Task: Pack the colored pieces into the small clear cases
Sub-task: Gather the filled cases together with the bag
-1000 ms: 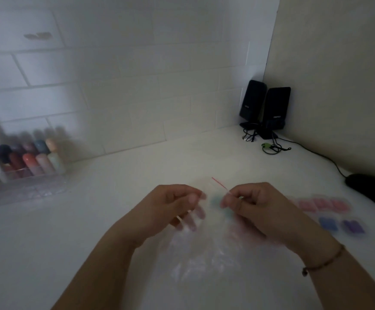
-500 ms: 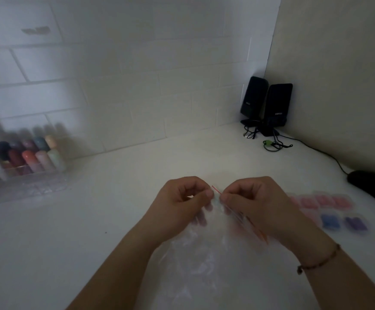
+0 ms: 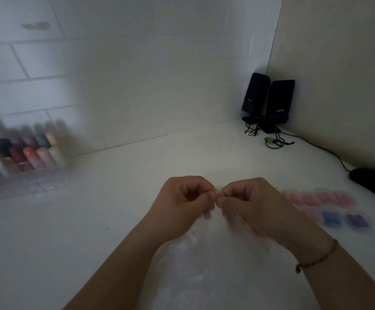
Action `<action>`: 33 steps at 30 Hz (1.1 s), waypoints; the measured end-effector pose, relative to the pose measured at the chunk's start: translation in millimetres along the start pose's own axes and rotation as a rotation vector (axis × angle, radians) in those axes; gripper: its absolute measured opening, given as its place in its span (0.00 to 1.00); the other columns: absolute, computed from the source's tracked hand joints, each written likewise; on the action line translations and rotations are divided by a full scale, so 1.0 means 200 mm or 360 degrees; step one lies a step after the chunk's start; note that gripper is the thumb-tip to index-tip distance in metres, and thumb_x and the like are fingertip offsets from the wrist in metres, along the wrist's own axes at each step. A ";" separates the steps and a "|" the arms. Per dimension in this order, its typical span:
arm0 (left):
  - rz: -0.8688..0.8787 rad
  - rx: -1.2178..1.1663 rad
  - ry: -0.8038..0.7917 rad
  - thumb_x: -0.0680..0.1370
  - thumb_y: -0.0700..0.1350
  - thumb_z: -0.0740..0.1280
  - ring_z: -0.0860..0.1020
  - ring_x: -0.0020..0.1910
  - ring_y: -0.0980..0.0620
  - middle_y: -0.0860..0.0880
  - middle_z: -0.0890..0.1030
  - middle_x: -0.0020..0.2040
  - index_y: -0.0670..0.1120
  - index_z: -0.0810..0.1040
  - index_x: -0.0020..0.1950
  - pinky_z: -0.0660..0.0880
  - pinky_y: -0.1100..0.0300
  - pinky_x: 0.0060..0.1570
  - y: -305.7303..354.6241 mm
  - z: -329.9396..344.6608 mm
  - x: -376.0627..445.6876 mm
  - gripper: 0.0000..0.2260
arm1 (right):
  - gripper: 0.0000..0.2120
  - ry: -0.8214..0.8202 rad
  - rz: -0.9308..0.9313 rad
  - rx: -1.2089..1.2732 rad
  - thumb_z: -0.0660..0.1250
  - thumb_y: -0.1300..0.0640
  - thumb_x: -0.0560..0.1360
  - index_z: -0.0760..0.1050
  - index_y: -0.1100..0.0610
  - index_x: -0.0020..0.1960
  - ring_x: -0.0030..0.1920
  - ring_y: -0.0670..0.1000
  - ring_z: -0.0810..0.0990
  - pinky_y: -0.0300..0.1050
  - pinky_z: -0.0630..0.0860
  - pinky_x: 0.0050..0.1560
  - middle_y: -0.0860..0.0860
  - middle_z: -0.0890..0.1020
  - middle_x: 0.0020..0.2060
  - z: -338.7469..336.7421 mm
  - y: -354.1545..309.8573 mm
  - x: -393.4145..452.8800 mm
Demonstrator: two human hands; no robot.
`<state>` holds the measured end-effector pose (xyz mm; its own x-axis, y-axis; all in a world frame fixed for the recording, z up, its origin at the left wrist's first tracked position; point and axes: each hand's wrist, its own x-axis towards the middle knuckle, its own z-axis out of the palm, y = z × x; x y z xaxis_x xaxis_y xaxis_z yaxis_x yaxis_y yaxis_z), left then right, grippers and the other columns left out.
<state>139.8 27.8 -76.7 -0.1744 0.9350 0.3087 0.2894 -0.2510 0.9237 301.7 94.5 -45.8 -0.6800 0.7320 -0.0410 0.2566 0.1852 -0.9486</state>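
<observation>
Both hands, left hand (image 3: pixel 183 199) and right hand (image 3: pixel 249 201), pinching zip bag (image 3: pixel 204 253) red seal strip (image 3: pixel 219 193); best pulling apart gently, keeping pieces inside.

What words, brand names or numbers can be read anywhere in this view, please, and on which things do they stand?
Left black speaker: a small pale logo low on its front, too blurred to read.
Right black speaker: a small pale logo low on its front; it may be a brand name, but it is too small to read with confidence.
Bottles in the clear organizer: no readable labels; blurred.
Small clear cases: no text visible.
</observation>
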 end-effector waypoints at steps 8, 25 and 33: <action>-0.0189 -0.0102 0.0519 0.77 0.34 0.64 0.70 0.22 0.52 0.46 0.75 0.27 0.42 0.76 0.34 0.66 0.63 0.25 -0.03 -0.14 0.04 0.12 | 0.10 -0.0327 0.0123 -0.0254 0.68 0.60 0.76 0.78 0.62 0.37 0.20 0.41 0.68 0.30 0.63 0.24 0.51 0.78 0.22 -0.11 0.03 -0.05; -0.0505 -0.0770 0.0829 0.81 0.53 0.59 0.81 0.32 0.48 0.45 0.84 0.41 0.46 0.74 0.52 0.75 0.60 0.28 0.00 -0.02 0.03 0.11 | 0.07 0.0509 -0.0116 0.0272 0.67 0.68 0.75 0.77 0.60 0.39 0.25 0.49 0.74 0.35 0.67 0.23 0.51 0.83 0.30 0.10 0.11 0.01; -0.0275 -0.0339 0.0379 0.75 0.47 0.67 0.73 0.22 0.51 0.45 0.81 0.30 0.39 0.77 0.41 0.70 0.61 0.24 -0.01 0.03 -0.03 0.11 | 0.06 0.0610 -0.0209 0.0452 0.63 0.65 0.79 0.79 0.60 0.49 0.22 0.51 0.75 0.37 0.65 0.21 0.58 0.84 0.34 0.01 0.09 -0.01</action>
<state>145.0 24.8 -82.0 -0.4250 0.8900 0.1650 0.0383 -0.1644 0.9857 305.5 94.7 -63.7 -0.3787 0.9129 0.1522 -0.0477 0.1450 -0.9883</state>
